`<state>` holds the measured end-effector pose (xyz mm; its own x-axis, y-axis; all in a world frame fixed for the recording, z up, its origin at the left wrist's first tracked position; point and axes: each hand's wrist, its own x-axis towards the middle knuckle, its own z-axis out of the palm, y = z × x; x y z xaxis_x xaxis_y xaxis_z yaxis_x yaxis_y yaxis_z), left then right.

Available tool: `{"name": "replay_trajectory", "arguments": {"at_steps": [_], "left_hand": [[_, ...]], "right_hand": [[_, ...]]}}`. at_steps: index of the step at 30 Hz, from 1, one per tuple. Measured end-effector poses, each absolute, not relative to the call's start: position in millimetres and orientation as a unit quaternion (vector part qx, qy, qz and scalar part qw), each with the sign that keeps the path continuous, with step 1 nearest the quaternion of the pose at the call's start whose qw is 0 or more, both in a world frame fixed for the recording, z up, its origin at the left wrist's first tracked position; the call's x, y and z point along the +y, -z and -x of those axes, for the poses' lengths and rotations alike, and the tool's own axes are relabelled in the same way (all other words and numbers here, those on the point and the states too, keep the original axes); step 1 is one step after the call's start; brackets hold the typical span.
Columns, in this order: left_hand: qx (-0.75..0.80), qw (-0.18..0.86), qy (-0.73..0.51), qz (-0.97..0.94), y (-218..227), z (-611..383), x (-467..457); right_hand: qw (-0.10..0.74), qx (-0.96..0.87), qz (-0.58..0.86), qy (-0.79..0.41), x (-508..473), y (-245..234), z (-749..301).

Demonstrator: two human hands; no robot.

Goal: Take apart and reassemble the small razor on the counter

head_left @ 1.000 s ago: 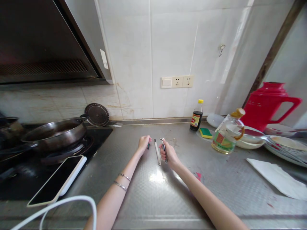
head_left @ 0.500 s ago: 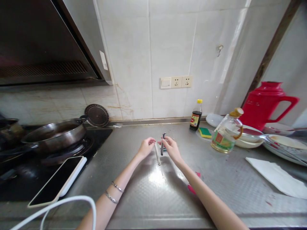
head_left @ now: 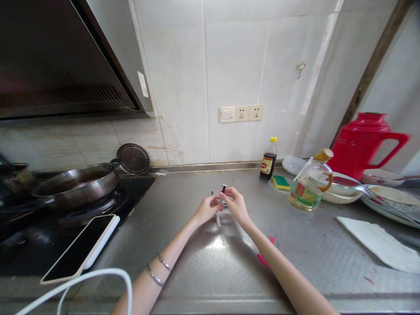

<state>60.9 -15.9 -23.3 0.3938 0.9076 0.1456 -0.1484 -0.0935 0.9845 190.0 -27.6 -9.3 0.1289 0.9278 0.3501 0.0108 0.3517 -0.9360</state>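
Observation:
My right hand [head_left: 235,204] is closed, its thumb and fingers pinching a slim black tool with a silvery tip [head_left: 224,188] that stands up above the fingers. Its lower part is hidden. My left hand [head_left: 207,209] is also closed, with its fingertips meeting those of the right hand. What the left fingers pinch, if anything, is hidden behind them. Below the fingertips the end of a pale flat strip with a small hole [head_left: 218,220] shows over the counter. A short dark tip [head_left: 212,193] pokes up behind the left fingers.
The metal counter [head_left: 197,271] carries a phone [head_left: 80,249], pink scraps [head_left: 262,259], a soy sauce bottle [head_left: 268,159], a sponge [head_left: 281,182], an oil jug [head_left: 306,188], a white sheet [head_left: 377,240] and a red thermos [head_left: 361,142]. A pan [head_left: 78,186] sits on the stove at left.
My left hand has moved right until its fingertips meet my right hand's. The black tool has turned, and less of it shows. The pale strip is now mostly covered.

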Motion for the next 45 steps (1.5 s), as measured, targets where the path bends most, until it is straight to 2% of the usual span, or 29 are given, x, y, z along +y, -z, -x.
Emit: {"name": "replay_trajectory", "arguments": {"at_steps": [8,11,14,18,22,28,32,37,45], "left_hand": [[0.389,0.553,-0.447,-0.586,11.3,-51.5,-14.7],[0.410,0.517,-0.457,-0.597,4.5,-42.8,-10.4],[0.417,0.491,-0.470,-0.603,-1.3,-36.2,-8.3],[0.416,0.479,-0.483,-0.604,-4.2,-32.5,-8.7],[0.421,0.476,-0.480,-0.605,-3.5,-32.4,-9.1],[0.416,0.482,-0.464,-0.616,1.7,-33.1,-6.5],[0.420,0.482,-0.459,-0.617,2.1,-33.9,-6.9],[0.422,0.477,-0.457,-0.621,-0.9,-34.2,-9.2],[0.431,0.471,-0.474,-0.606,-2.4,-31.4,-7.1]], "right_hand": [[0.643,-0.496,0.449,-0.373,-29.0,5.8,-194.9],[0.563,-0.596,0.504,-0.274,-30.0,11.3,-198.9],[0.422,-0.700,0.557,-0.148,-36.2,17.2,-196.9],[0.288,-0.752,0.587,-0.085,-46.0,25.4,-184.0],[0.218,-0.773,0.593,-0.068,-51.4,31.0,-172.2],[0.163,-0.776,0.606,-0.055,-54.1,31.2,-167.3],[0.166,-0.768,0.615,-0.063,-53.0,32.1,-167.2],[0.217,-0.766,0.597,-0.093,-48.2,32.6,-170.1],[0.360,-0.743,0.555,-0.106,-43.9,15.0,-188.1]]}}
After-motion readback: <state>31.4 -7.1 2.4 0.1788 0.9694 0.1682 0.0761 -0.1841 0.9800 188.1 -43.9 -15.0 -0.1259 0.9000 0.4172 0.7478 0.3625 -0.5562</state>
